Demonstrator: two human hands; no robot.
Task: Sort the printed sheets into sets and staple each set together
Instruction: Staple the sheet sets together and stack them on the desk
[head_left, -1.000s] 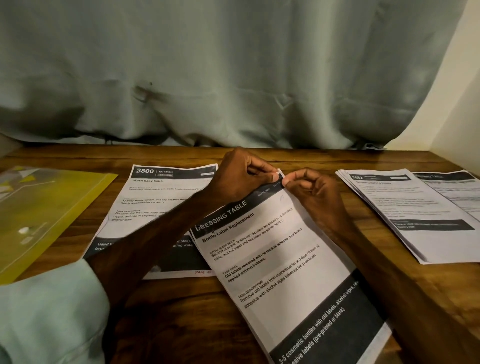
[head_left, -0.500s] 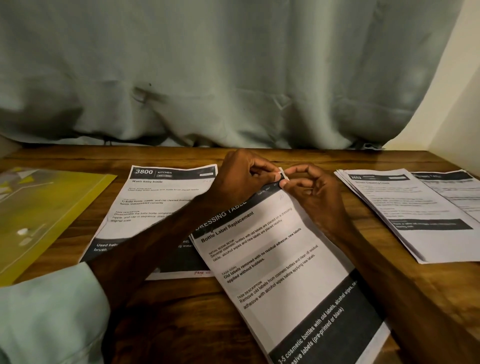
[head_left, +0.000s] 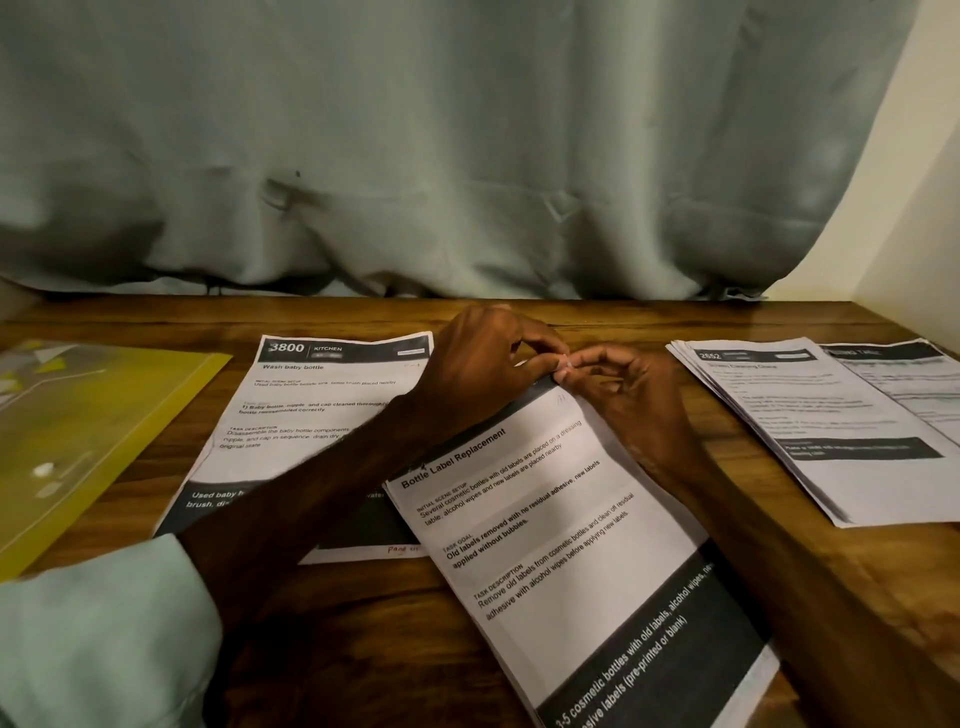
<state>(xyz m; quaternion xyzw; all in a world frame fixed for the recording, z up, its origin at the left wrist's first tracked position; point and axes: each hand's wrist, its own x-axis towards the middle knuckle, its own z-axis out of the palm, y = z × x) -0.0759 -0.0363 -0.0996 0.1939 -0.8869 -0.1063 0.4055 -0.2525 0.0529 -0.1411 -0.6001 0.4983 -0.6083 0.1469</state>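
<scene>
The Bottle Label Replacement sheet (head_left: 561, 545) lies flat in the middle of the surface (head_left: 363, 639), right in front of the person. It is turned a little. Its long side runs from the far middle down to the near right. Its top end points away, and its dark bottom band is at the near right. The lines of print climb up toward the right. The left hand (head_left: 483, 364) and the right hand (head_left: 623, 395) meet at the top far corner of this sheet. In both hands the thumb and first finger curl in and pinch that corner, with the fingertips close together.

The surface is dark brown wood with a clear grain. Behind it hangs a pale grey-green curtain (head_left: 467, 156), which bunches up along the back edge. A plain cream wall (head_left: 924, 208) stands on the right.

The Wash baby bottle sheet (head_left: 311, 405) lies on the left and points straight away. The tilted sheet covers its near right corner. The left arm crosses over it and hides part of its print. A pale green sleeve (head_left: 93, 639) fills the near left corner. A yellow folder (head_left: 88, 431) lies at the left edge, apart from the sheets. On the right a pile of printed sheets (head_left: 810, 415) lies fanned out a bit, well apart from the middle sheet. Another sheet (head_left: 904, 384) lies just beside the pile. Their print is too blurred to read.
</scene>
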